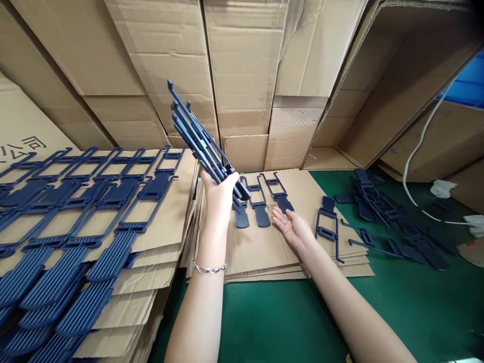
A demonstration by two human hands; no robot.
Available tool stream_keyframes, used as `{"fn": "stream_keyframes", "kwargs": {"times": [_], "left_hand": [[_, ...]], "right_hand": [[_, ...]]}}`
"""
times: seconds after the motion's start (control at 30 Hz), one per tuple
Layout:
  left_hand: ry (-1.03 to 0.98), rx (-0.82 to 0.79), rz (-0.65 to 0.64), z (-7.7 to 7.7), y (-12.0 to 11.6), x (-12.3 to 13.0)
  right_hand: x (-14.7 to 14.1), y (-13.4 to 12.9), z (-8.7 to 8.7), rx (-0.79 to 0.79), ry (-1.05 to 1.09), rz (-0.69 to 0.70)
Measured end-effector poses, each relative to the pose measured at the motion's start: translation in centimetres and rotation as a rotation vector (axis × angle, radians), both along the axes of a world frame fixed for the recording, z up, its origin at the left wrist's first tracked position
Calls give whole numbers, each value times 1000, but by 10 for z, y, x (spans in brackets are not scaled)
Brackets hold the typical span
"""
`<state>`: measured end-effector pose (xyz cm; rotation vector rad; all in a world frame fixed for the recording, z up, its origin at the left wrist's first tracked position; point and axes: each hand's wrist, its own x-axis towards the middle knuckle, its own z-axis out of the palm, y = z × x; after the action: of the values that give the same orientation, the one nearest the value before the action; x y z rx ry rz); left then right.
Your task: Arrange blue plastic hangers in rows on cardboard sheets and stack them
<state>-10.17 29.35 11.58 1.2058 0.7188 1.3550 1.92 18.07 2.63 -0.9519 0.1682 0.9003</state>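
Observation:
A bundle of several dark blue plastic frames (pixel 200 136) is gripped in my left hand (pixel 220 194), raised and tilted over the cardboard. My right hand (pixel 293 228) is palm up with its fingers spread, holding nothing. Its fingertips are beside the ribbed end of a blue frame (pixel 283 201) that lies on the middle cardboard sheets (pixel 264 254). Another blue frame (pixel 260 212) lies between my hands, and one more is partly hidden behind the bundle. To the right of my right hand, a separate blue frame (pixel 327 229) rests near the sheets' right edge.
Layered cardboard (pixel 162 254) at left carries rows of blue frames (pixel 109 201). A loose pile of blue parts (pixel 401 222) lies on the green table (pixel 416 307). Cardboard boxes (pixel 245 65) stand behind; a white cable (pixel 412 151) hangs at right.

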Motion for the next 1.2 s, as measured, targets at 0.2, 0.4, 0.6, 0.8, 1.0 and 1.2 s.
{"fn": "stream_keyframes", "kwargs": {"times": [0.2, 0.4, 0.6, 0.8, 1.0, 1.2], "left_hand": [[6, 8, -39, -2, -2, 6], [11, -17, -28, -6, 2, 8], [-36, -25, -32, -6, 3, 9], [-39, -22, -41, -4, 1, 11], [30, -44, -51, -7, -2, 15], [33, -38, -51, -9, -1, 13]], "right_hand": [[0, -6, -2, -41, -85, 136], [-5, -8, -1, -156, -307, 222], [5, -22, 14, -491, -813, 316], [64, -66, 23, -1222, -1655, 191], [111, -84, 2, -1648, -1602, 497], [145, -68, 7, -1565, -2234, 748]]}}
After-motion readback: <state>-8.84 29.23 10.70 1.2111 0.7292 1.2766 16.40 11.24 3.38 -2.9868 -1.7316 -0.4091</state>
